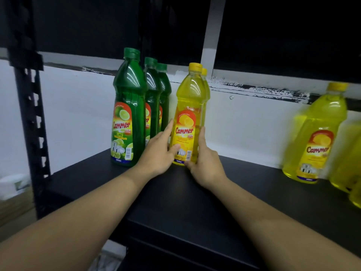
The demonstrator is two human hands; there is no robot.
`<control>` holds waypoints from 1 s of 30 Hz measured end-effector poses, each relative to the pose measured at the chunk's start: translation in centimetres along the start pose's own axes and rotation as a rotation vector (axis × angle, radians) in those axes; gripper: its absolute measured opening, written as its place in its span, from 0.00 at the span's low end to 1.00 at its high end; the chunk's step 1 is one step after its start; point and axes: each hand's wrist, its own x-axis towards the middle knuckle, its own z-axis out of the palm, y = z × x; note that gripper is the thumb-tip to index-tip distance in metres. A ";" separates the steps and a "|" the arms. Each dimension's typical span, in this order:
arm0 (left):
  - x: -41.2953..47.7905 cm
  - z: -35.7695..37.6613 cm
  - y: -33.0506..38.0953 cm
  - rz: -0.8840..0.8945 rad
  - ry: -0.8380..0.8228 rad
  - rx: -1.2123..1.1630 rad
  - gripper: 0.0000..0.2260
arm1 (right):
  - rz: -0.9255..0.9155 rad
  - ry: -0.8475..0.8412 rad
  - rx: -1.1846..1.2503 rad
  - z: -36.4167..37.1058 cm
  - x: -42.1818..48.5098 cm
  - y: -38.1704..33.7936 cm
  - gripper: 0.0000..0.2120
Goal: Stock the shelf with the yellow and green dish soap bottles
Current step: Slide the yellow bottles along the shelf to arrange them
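Note:
A yellow dish soap bottle [190,106] stands upright on the black shelf [195,202], with a second yellow bottle [205,79] close behind it. My left hand [158,153] presses its left side and my right hand [203,163] wraps its right side near the base. Three green dish soap bottles stand in a row to the left, the front one [128,114] largest in view. More yellow bottles [316,137] stand at the shelf's right end, slightly blurred.
A black slotted upright post [32,114] rises at the left edge of the shelf. A white wall [244,124] runs behind the bottles. A dark shelf board hangs overhead. Pale, blurred objects [13,184] lie beyond the post at lower left.

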 end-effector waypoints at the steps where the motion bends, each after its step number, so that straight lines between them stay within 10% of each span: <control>1: -0.1 0.0 0.1 0.003 0.005 0.004 0.37 | 0.001 0.005 -0.004 0.1 0.0 0.0 0.51; 23: -0.4 0.3 0.6 0.061 0.117 0.158 0.36 | -0.011 0.033 -0.024 -1.6 -0.8 -0.1 0.47; 30: -2.4 1.1 6.1 0.442 0.140 0.400 0.25 | 0.107 0.116 -0.090 -8.7 -5.2 3.8 0.36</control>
